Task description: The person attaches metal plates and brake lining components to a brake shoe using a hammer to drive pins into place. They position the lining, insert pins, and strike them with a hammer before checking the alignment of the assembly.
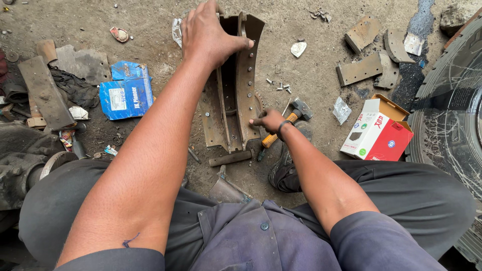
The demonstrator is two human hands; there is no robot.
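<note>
A curved, rusty brake shoe [232,95] stands on end on the dirt floor in front of me. My left hand [207,34] grips its upper end from above. My right hand [269,120] is closed around the orange handle of a hammer [288,120] that lies just right of the shoe, its steel head [301,108] pointing away from me. Several small rivets [279,85] lie scattered on the ground beyond the hammer. A short steel bar [230,159] lies at the shoe's near end.
A red and white cardboard box [377,131] stands open at the right, next to a large tyre [452,100]. Worn brake lining pieces [359,70] lie at the back right. Blue packets [125,95], rags and metal scraps [44,93] crowd the left.
</note>
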